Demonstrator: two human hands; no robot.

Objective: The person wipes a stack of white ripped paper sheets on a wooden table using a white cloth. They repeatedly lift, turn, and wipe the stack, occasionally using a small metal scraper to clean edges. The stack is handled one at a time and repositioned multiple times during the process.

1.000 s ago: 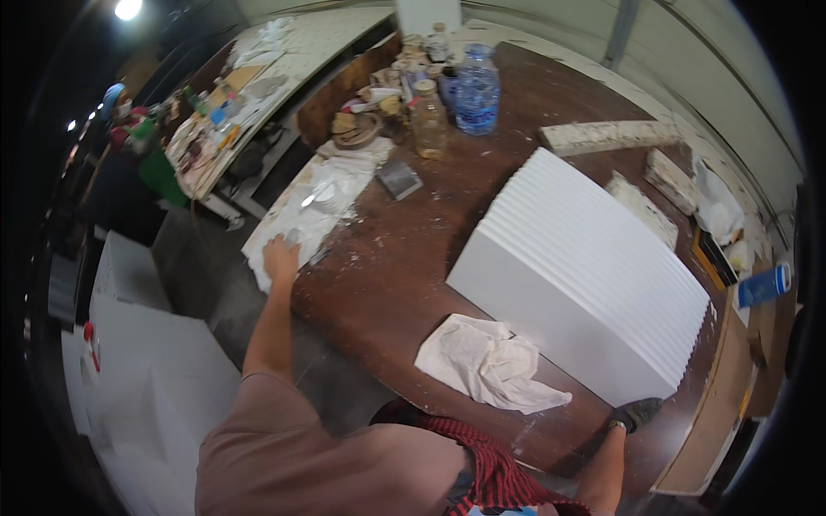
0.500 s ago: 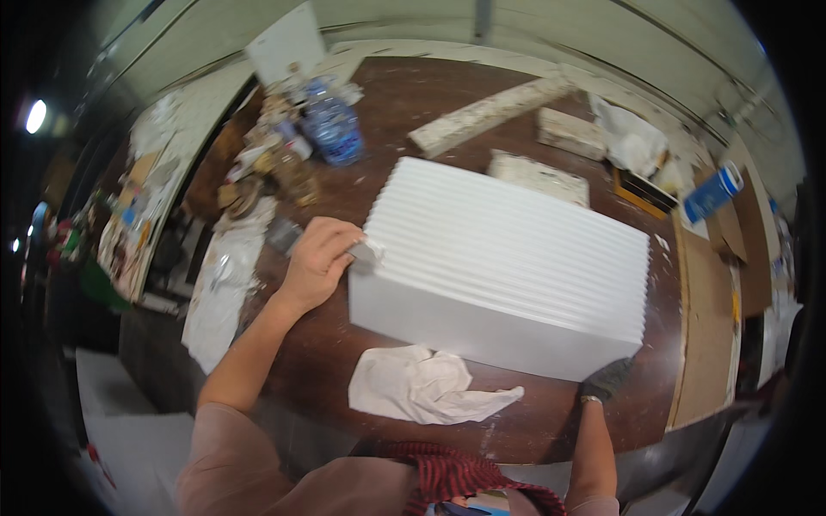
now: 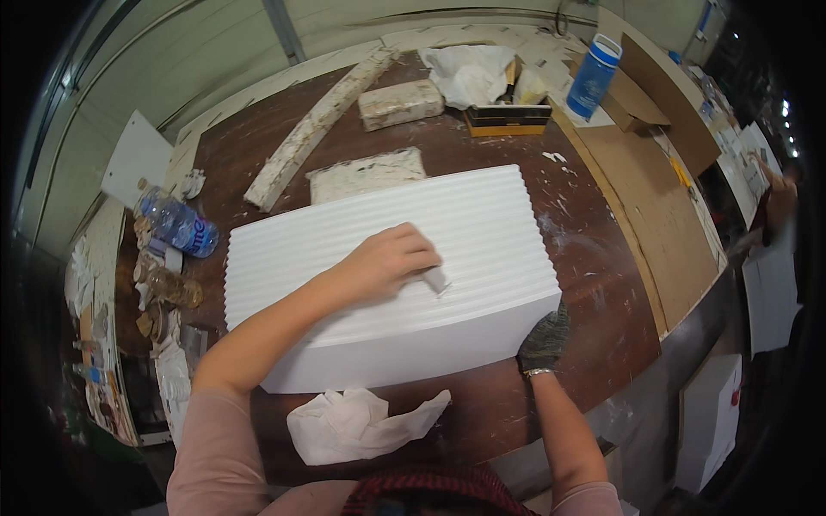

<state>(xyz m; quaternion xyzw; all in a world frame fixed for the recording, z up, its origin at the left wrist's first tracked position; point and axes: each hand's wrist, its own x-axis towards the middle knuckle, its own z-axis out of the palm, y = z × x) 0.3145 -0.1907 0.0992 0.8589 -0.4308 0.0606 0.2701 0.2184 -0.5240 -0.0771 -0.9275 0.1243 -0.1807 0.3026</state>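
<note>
While the bare left hand (image 3: pixel 394 256) pinches a small, flat grey blade-like piece (image 3: pixel 437 279), its fingers nearly closed, against the long, ridged white block (image 3: pixel 486 245) at the dial's centre, the dark-gloved right hand (image 3: pixel 544 337) touches the block's four o'clock corner; how its fingers curl I cannot tell. Fingers partly cover the blurred piece; the pinkish right sleeve (image 3: pixel 587 500) is cut off at five.

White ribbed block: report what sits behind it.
Past the far edge of the white ribbed block lies a crusted flat slab, its near edge hidden by the block. Also beyond are a long crusted strip and a pale brick-like piece.
</note>
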